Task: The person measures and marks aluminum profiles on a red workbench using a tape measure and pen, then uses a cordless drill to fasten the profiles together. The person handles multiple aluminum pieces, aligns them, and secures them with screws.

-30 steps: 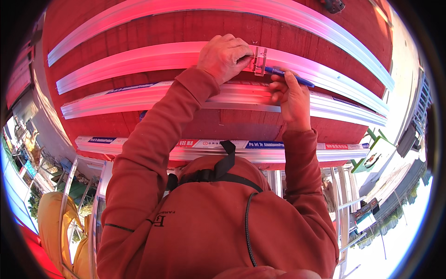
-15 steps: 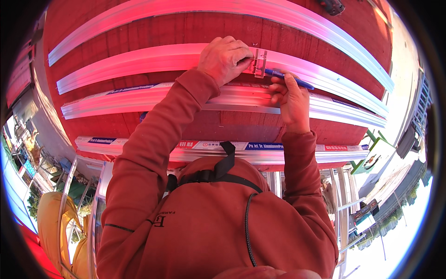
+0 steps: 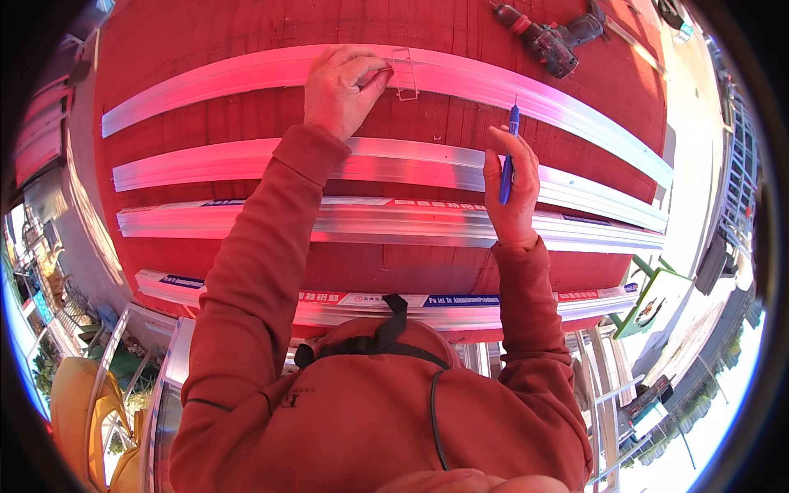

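Upper middle, my left hand (image 3: 343, 89) is closed, thumb and fingers pinching the edge of a small thin rectangular metal piece (image 3: 405, 76). The piece lies across or just over the farthest aluminium profile (image 3: 238, 80). In my right hand (image 3: 514, 185) a blue pen (image 3: 509, 152) is gripped between thumb and fingers, its thin tip pointing away from me. That hand is above the second aluminium profile (image 3: 419, 156), apart from the metal piece. My left wrist hangs over the same profile's middle.
Nearer me run a third profile (image 3: 370, 222) and a labelled, film-wrapped profile (image 3: 526, 306), on the red table (image 3: 452, 267). A cordless drill (image 3: 555, 49) lies at the far right, beside a wooden-handled tool (image 3: 637, 48). A green-framed stand (image 3: 641, 300) is at the right.
My left hand has moved with the metal piece from the second profile to the farthest one. The pen has swung from lying sideways to pointing away. More of the drill now shows.
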Tool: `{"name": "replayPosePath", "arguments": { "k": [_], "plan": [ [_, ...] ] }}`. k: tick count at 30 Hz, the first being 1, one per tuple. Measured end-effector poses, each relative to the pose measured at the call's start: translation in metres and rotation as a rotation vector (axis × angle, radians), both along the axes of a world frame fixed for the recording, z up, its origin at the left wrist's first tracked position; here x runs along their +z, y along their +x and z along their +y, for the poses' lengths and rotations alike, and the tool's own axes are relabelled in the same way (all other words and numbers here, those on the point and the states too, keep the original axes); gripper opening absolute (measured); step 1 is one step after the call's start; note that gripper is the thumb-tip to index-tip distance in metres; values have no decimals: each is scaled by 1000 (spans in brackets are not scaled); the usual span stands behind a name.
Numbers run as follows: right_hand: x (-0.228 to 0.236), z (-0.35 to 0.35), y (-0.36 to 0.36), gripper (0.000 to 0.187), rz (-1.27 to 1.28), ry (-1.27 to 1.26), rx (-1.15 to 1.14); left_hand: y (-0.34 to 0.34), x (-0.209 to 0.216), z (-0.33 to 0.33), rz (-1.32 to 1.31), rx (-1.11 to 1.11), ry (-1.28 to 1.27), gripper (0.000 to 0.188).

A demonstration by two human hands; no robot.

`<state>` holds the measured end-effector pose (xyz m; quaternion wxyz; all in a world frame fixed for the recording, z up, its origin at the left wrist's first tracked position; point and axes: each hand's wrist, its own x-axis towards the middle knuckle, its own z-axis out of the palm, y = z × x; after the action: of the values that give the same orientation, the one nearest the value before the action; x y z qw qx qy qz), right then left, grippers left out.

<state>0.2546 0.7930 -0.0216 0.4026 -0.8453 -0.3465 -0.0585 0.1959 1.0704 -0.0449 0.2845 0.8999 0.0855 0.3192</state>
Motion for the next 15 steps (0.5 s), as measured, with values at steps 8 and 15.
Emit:
{"name": "replayPosePath", "arguments": {
  "k": [8,15],
  "plan": [
    [-33,64,84,39,-230,-181,63,26,-27,27,163,-101,-147,10],
    [-38,25,88,32,-174,-175,144,21,-28,-12,181,-205,-105,8]
  ]
}}
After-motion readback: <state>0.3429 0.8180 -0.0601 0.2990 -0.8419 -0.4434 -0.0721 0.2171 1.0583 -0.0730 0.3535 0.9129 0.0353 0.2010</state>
